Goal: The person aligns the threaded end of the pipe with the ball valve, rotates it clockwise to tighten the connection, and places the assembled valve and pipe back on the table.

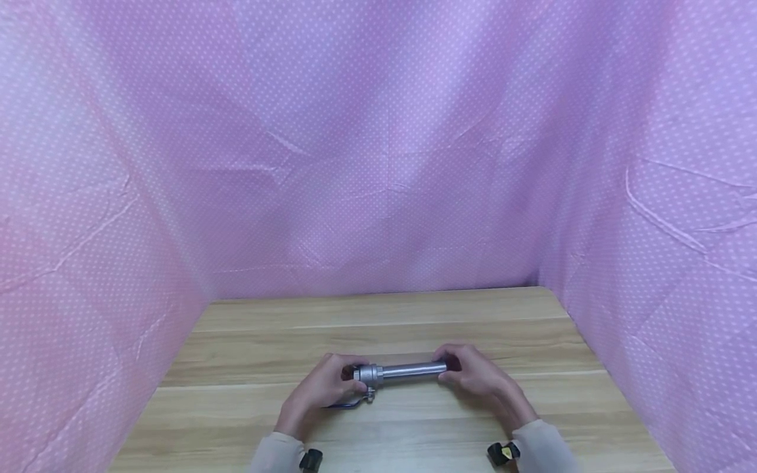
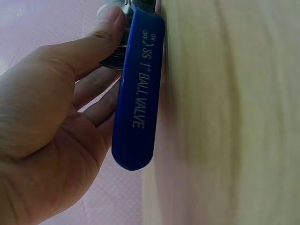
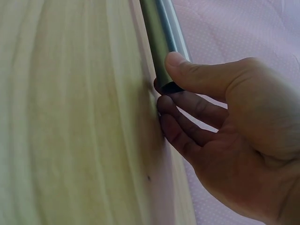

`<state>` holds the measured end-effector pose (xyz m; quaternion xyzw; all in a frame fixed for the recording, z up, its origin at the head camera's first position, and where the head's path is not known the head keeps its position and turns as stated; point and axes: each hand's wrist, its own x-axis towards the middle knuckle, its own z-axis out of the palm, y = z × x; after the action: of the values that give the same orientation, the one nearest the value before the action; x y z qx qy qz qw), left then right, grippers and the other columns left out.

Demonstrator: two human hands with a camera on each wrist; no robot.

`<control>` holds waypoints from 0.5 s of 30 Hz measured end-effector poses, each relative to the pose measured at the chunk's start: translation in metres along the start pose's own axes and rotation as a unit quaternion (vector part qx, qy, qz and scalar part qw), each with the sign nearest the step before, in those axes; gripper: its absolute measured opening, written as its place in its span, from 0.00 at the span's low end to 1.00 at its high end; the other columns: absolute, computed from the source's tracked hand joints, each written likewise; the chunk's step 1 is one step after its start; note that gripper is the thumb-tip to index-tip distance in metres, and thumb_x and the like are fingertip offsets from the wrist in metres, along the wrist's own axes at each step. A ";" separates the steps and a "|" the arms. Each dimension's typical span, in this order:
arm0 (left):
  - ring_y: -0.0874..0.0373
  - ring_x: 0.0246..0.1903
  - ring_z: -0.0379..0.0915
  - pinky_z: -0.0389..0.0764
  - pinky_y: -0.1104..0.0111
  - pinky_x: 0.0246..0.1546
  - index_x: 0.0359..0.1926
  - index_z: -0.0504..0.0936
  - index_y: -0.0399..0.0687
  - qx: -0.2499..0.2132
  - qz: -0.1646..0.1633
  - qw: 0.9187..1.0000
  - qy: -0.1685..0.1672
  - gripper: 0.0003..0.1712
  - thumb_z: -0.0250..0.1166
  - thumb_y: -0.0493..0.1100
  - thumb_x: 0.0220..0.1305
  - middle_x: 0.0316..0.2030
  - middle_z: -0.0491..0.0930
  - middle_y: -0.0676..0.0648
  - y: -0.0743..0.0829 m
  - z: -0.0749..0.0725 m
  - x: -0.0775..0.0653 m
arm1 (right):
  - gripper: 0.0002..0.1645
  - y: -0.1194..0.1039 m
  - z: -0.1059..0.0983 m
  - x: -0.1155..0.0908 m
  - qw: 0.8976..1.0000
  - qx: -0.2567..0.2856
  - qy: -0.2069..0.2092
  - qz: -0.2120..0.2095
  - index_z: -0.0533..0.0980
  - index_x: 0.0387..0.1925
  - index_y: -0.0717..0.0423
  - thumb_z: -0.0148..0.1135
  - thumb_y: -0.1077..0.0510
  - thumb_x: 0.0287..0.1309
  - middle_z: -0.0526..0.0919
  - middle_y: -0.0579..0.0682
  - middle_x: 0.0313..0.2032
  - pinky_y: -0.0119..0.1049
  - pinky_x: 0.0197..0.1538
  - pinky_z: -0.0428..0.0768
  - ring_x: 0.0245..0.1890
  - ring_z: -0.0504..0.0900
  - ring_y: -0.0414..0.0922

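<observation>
A silver metal ball valve (image 1: 370,374) and a straight steel pipe (image 1: 412,371) lie in one line, end to end, low over the wooden table. My left hand (image 1: 324,384) grips the valve body, thumb on the near side and fingers on the far side. The valve's blue lever handle (image 2: 137,93), printed "SS 1" BALL VALVE", points back along the palm; a threaded end shows beside the thumb. At the pipe's right end, my right hand (image 1: 480,376) pinches the tube between thumb and fingers. The pipe's open end shows dark in the right wrist view.
The light wood tabletop (image 1: 378,328) spreads around both hands. Pink dotted cloth (image 1: 384,164) hangs at the back and along both sides. Small black devices sit at the cuffs, one by the left sleeve (image 1: 276,453) and one by the right sleeve (image 1: 544,447).
</observation>
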<state>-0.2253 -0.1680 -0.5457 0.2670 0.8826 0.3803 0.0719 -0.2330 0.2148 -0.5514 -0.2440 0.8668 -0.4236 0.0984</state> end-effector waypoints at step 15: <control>0.71 0.35 0.77 0.80 0.75 0.38 0.59 0.93 0.56 0.026 0.005 1.000 0.006 0.20 0.83 0.46 0.66 0.39 0.91 0.59 0.000 -0.001 -0.001 | 0.17 0.000 0.001 0.000 0.999 -0.034 0.004 -0.008 0.87 0.58 0.49 0.77 0.58 0.70 0.92 0.43 0.52 0.32 0.61 0.84 0.54 0.86 0.40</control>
<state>-0.2246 -0.1694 -0.5454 0.2712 0.8911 0.3592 0.0575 -0.2326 0.2140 -0.5520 -0.2527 0.8791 -0.3953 0.0834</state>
